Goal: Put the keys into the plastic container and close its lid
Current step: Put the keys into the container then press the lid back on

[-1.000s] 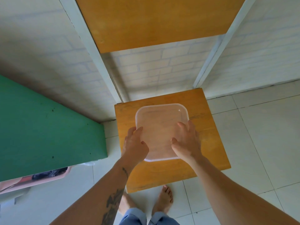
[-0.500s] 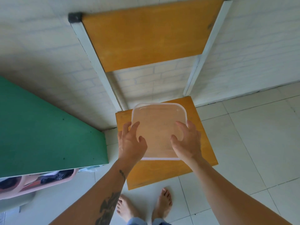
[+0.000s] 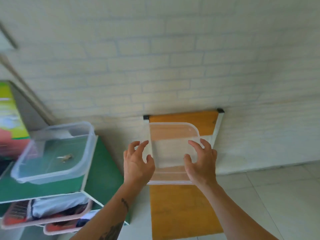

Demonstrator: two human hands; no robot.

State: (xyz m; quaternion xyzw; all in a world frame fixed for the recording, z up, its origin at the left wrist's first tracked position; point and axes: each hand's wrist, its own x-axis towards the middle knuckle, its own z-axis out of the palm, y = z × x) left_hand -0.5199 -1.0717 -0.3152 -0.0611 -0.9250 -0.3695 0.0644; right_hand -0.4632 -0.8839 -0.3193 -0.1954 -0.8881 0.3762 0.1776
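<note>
I hold a clear square plastic lid [image 3: 170, 149] in the air in front of me, above the orange chair. My left hand [image 3: 137, 163] grips its left edge and my right hand [image 3: 201, 161] grips its right edge. To the left, a clear plastic container [image 3: 52, 153] stands open on the green tabletop [image 3: 102, 170]. A small set of keys [image 3: 66, 157] lies on its bottom. The lid is about a hand's width to the right of the container.
An orange wooden chair [image 3: 181, 210] with a white metal frame stands against the white brick wall below the lid. Pink trays [image 3: 43, 220] with cloth and small items sit on shelves under the green table. A colourful box [image 3: 10, 122] stands at far left.
Both hands lifted the lid off the chair seat and raised it. My view swung up and left, bringing the green table, the open container and the keys into sight.
</note>
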